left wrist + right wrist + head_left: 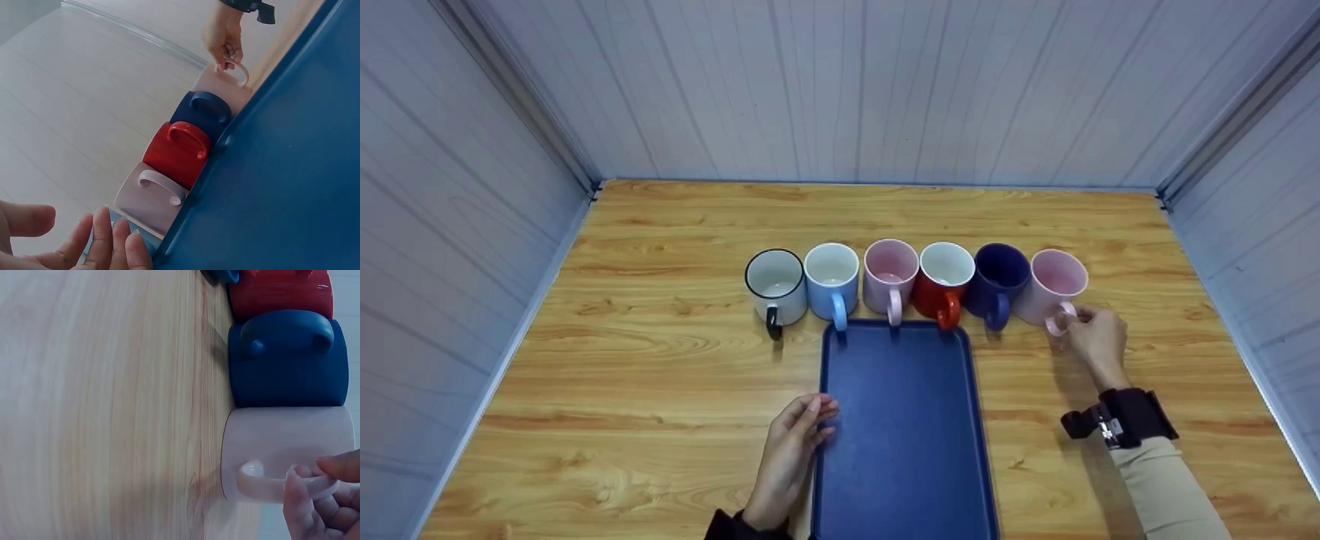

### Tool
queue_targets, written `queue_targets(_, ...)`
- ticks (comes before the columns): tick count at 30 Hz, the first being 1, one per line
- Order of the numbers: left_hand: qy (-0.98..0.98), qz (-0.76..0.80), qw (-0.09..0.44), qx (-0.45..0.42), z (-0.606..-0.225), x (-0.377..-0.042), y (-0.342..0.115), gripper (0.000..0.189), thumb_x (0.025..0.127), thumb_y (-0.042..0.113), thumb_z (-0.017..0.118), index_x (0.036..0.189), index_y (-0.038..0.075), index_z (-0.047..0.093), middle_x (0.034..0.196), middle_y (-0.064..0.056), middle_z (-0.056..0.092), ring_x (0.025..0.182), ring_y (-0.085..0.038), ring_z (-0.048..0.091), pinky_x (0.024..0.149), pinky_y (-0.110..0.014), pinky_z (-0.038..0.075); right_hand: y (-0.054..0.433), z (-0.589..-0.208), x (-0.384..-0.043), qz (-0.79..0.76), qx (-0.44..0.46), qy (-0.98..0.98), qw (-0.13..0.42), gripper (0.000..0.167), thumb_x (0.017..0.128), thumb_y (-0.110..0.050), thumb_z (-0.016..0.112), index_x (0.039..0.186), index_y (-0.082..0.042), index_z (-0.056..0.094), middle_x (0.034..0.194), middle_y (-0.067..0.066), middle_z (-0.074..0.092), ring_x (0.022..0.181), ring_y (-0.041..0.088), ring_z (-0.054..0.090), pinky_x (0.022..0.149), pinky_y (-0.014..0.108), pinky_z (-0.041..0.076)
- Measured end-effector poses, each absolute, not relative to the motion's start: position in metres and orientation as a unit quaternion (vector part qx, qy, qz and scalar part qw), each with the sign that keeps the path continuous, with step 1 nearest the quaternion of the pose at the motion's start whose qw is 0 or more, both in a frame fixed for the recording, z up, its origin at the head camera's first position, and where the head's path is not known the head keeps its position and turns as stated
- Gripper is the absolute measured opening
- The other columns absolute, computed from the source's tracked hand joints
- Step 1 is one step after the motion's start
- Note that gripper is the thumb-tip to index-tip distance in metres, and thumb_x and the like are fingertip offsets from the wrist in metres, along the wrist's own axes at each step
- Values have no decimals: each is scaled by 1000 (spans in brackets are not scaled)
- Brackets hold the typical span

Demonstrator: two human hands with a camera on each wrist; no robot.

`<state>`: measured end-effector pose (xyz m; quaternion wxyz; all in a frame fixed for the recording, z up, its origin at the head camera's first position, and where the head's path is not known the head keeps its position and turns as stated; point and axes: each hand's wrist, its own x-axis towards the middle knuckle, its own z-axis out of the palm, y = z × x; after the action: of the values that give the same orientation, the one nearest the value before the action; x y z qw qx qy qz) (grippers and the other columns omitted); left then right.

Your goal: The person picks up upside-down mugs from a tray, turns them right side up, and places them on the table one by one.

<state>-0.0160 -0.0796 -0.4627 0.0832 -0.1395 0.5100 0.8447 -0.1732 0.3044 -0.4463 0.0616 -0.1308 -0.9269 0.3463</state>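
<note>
At the right end of a row of mugs stands a pink mug point(1046, 289). My right hand point(1099, 341) pinches its handle between thumb and fingers, as the right wrist view shows up close. The dark blue mug point(288, 365) touches it on the left, followed by a red mug point(941, 300), a lighter pink mug point(889, 289), a light blue mug point(832, 289) and a white mug point(780, 296) with black rim and handle. My left hand point(795, 442) hovers over the left edge of a blue tray point(900, 427), fingers loosely bent and holding nothing.
The tray lies lengthwise in front of the row, its far edge close under the middle handles. Wood-grain tabletop point(660, 375) spreads on both sides. Pale panel walls point(885, 90) stand behind and at left and right.
</note>
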Motion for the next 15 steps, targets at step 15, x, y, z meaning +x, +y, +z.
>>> queue_targets(15, 609, 780, 33, -137, -454, -24, -82, 34, 96, 21, 49, 111, -9, 52, 107, -15, 58, 100, -19, 54, 87, -36, 43, 299, -441, -142, 410, -80, -890, 181, 34, 90, -17, 55, 111, 10, 58, 103, 25, 61, 69, -11, 48, 59, 7, 38)
